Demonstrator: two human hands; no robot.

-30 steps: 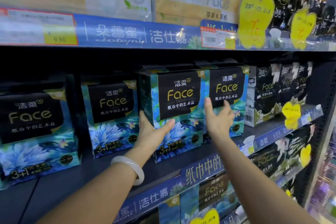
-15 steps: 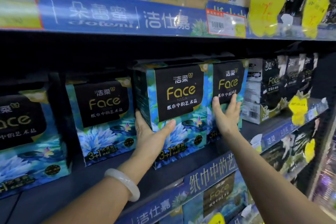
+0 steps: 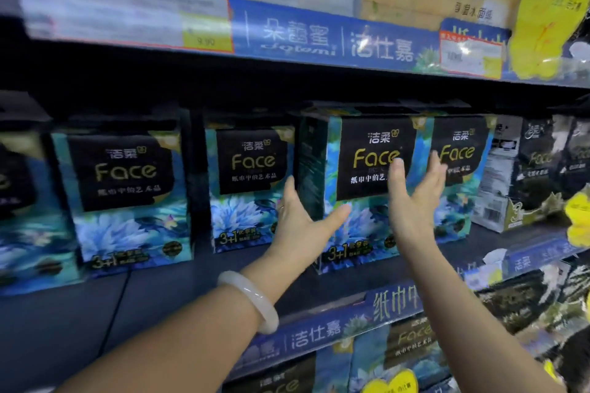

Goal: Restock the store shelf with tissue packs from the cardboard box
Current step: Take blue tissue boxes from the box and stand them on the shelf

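Note:
A blue floral "Face" tissue pack (image 3: pixel 360 163) stands on the dark middle shelf (image 3: pixel 191 297), a little forward of its neighbours. My left hand (image 3: pixel 303 226), with a pale bangle on the wrist, cups the pack's left side, its thumb lying across the front. My right hand (image 3: pixel 415 201) is spread flat in front of the pack's right front edge, fingers pointing up, gripping nothing. An identical pack (image 3: pixel 459 150) stands directly to the right of it. The cardboard box is out of view.
More matching packs (image 3: pixel 252 175) (image 3: pixel 124 188) stand to the left with gaps between them. Black tissue packs (image 3: pixel 526 175) fill the right end. Yellow price tags (image 3: pixel 549 19) (image 3: pixel 578 217) hang off the shelf edges. A lower shelf holds further packs (image 3: pixel 405 348).
My right hand has lifted from the pack's lower right edge to higher on its front, with the fingers spread. My left hand keeps its hold on the left side.

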